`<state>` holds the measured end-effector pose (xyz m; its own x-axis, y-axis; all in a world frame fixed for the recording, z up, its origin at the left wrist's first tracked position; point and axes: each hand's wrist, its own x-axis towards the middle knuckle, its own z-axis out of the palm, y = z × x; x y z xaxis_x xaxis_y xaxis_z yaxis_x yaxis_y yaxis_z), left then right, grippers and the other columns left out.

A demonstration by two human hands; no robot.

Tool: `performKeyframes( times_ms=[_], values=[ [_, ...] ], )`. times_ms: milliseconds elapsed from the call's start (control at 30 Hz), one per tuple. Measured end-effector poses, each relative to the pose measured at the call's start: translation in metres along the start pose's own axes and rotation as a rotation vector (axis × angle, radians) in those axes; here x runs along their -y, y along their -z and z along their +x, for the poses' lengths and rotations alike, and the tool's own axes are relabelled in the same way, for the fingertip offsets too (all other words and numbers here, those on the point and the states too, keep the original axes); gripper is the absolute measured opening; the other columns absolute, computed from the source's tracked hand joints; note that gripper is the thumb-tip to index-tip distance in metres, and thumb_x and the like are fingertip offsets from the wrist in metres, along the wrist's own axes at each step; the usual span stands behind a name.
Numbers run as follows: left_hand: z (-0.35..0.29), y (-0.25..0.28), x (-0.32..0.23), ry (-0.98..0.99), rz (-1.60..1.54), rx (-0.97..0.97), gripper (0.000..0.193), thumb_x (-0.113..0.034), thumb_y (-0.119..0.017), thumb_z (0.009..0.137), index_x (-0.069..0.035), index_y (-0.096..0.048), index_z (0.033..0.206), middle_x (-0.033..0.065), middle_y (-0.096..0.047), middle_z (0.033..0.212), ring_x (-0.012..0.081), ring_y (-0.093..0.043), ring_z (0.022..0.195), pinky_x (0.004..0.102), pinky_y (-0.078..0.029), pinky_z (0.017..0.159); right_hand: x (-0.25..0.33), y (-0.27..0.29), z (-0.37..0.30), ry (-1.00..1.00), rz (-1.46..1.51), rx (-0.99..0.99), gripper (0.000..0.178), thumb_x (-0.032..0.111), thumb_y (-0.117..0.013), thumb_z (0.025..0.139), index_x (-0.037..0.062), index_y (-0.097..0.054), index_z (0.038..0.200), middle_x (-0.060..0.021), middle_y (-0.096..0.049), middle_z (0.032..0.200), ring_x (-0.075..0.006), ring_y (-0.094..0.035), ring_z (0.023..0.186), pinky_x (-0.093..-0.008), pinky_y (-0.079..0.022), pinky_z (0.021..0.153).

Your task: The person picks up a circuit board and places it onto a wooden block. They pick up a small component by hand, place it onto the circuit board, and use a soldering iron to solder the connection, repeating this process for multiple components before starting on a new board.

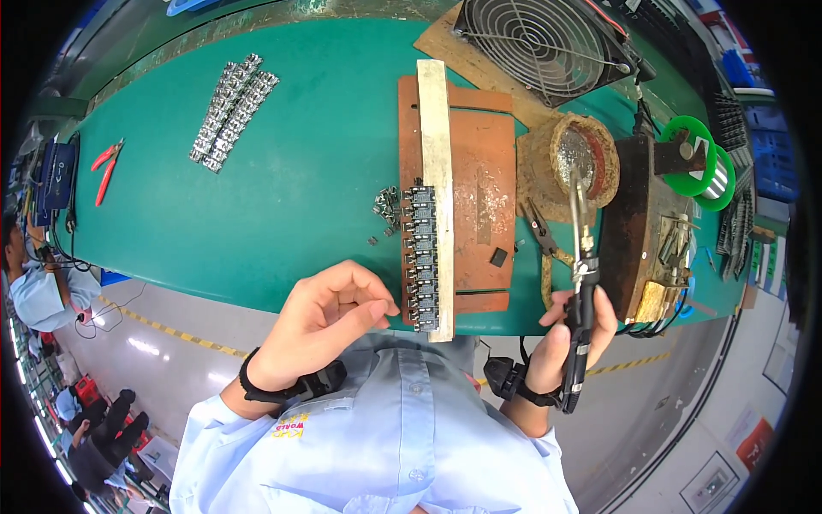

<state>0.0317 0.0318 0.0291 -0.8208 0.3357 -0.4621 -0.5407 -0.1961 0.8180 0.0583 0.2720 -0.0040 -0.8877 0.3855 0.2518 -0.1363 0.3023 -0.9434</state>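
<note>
The pliers (104,171) lay far left of the bar (435,120), well out of the hands' way. Nearer the bar, also on its left, the metal strips (231,111) lay paired, seemingly kept in order. Loose clips (387,210) were heaped just left of the bar, presumably for easy reach. The left hand (321,321) was beside the bar's near end, its fingers loosely curled; whether thumb and forefinger met or pinched anything could not be told. The row of black parts (422,257) ran along the bar's near half, on its left edge, which apparently kept them aligned. Beneath the bar was the board (484,163), likely shielding the table (334,111). Right of the bar's far end stood the fan (544,43), perhaps against fumes. Right of the bar's near end, the right hand (555,347) had its fingers clamped on the iron (581,321), by the dark handle, presumably clear of heat. Its metal end overlapped the pot (610,154) (contact could not be confirmed).
</note>
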Motion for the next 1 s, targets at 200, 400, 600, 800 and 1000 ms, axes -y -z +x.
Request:
performKeyframes(
  times_ms=[200, 400, 600, 800, 1000],
  values=[
    [0.006, 0.001, -0.003, -0.013, 0.082, 0.037, 0.008, -0.003, -0.051, 0.086, 0.003, -0.051, 0.092, 0.0050, -0.058, 0.085, 0.0088, -0.056, 0.078, 0.0221, -0.046, 0.067, -0.004, 0.002, -0.014, 0.021, 0.061, 0.108, 0.057, 0.033, -0.067, 0.073, 0.0026, -0.040, 0.114, -0.0135, -0.055, 0.085, -0.0122, -0.048, 0.061, -0.0219, -0.039, 0.055],
    [0.012, -0.001, -0.002, -0.060, 0.102, 0.051, 0.009, -0.006, -0.051, 0.087, 0.002, -0.051, 0.092, 0.0032, -0.057, 0.083, 0.0069, -0.054, 0.072, 0.0209, -0.044, 0.061, -0.008, 0.002, -0.014, 0.033, 0.062, 0.078, 0.057, 0.033, -0.070, 0.071, 0.0035, -0.041, 0.110, -0.0097, -0.051, 0.078, -0.0124, -0.049, 0.061, -0.0207, -0.039, 0.051],
    [0.018, -0.003, -0.006, -0.057, 0.101, 0.010, 0.012, -0.010, -0.050, 0.088, 0.001, -0.052, 0.090, 0.0012, -0.057, 0.080, 0.0049, -0.051, 0.067, 0.0199, -0.042, 0.058, -0.006, 0.007, -0.013, 0.033, 0.062, 0.106, 0.056, 0.033, -0.070, 0.070, 0.0044, -0.042, 0.108, -0.0075, -0.051, 0.077, -0.0125, -0.049, 0.060, -0.0269, -0.040, 0.059],
    [0.021, 0.001, -0.007, -0.003, 0.087, 0.044, 0.012, -0.012, -0.051, 0.088, 0.000, -0.053, 0.089, -0.0003, -0.055, 0.075, 0.0037, -0.049, 0.065, 0.0190, -0.041, 0.057, 0.013, 0.022, 0.000, 0.388, 0.047, 0.426, 0.045, 0.028, -0.074, 0.063, 0.0074, -0.051, 0.095, -0.0010, -0.052, 0.059, -0.0134, -0.048, 0.053, -0.0353, -0.033, 0.070],
    [0.022, 0.000, -0.011, 0.040, 0.073, 0.040, 0.009, -0.009, -0.052, 0.087, -0.001, -0.052, 0.085, -0.0005, -0.049, 0.072, 0.0057, -0.048, 0.064, 0.0195, -0.040, 0.057, 0.027, 0.018, -0.002, 0.372, 0.000, 0.518, 0.037, 0.022, -0.076, 0.057, 0.0103, -0.056, 0.087, 0.0017, -0.053, 0.049, -0.0140, -0.048, 0.047, -0.0339, -0.032, 0.071]
  ],
)
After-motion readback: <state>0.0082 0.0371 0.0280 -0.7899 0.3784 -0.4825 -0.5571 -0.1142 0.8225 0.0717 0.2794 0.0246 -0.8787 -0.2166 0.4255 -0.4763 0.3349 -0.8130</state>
